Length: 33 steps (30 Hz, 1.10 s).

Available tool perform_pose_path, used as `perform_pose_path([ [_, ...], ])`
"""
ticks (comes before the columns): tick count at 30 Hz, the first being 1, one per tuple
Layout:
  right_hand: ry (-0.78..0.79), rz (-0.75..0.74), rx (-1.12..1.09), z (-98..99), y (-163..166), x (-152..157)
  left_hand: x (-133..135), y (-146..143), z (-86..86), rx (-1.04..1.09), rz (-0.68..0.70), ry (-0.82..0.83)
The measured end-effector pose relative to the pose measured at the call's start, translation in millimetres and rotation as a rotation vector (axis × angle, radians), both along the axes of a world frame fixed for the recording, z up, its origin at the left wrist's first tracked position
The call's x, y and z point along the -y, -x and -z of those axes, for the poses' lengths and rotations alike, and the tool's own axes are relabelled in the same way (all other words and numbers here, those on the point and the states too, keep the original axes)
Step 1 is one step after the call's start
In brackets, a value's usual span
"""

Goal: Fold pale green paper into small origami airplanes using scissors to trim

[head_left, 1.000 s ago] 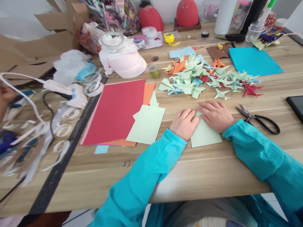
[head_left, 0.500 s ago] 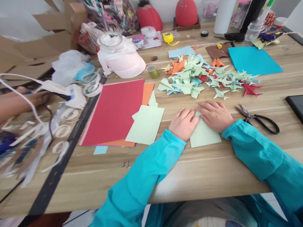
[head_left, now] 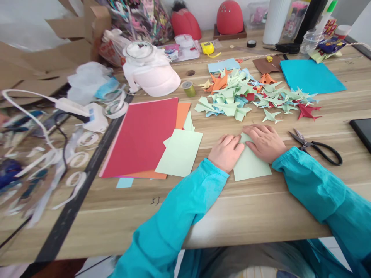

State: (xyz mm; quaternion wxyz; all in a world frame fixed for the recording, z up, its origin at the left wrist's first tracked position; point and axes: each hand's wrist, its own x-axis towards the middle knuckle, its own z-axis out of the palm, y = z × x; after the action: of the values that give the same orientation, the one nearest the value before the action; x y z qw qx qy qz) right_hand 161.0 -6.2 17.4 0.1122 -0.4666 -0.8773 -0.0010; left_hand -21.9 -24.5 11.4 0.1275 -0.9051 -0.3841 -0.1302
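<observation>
The bench [head_left: 255,216] spans the frame, its front edge well below a pale green sheet [head_left: 251,166] right of centre. The right hand [head_left: 268,143] lies flat over the sheet's top, grip spread; the left hand [head_left: 225,151] touches its left edge, whether pinching I cannot tell.

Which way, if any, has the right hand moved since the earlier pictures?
No: judged against the scissors lying to its right, the right hand shows no clear shift, staying on the pale green sheet.

My fingers [head_left: 255,133] hide part of the pale green paper sheet [head_left: 252,164]; the view's right edge crops the flat black rectangular device [head_left: 363,131].
</observation>
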Motion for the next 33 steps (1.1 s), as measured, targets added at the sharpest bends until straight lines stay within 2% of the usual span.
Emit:
perform_pose_path([
  [20, -0.073, -0.047, 0.051, -1.0, -1.5, 0.9, 1.2, -0.4, -2.6, -0.001, 0.017, -0.007],
  [27, -0.064, -0.048, 0.043, -1.5, -1.8, 1.2, 8.2, 4.2, -3.3, 0.018, 0.007, 0.04],
  [33, -0.064, -0.052, 0.036, -0.1, -1.5, 1.1, 20.0, 12.3, -1.8, 0.019, 0.006, -0.003],
])
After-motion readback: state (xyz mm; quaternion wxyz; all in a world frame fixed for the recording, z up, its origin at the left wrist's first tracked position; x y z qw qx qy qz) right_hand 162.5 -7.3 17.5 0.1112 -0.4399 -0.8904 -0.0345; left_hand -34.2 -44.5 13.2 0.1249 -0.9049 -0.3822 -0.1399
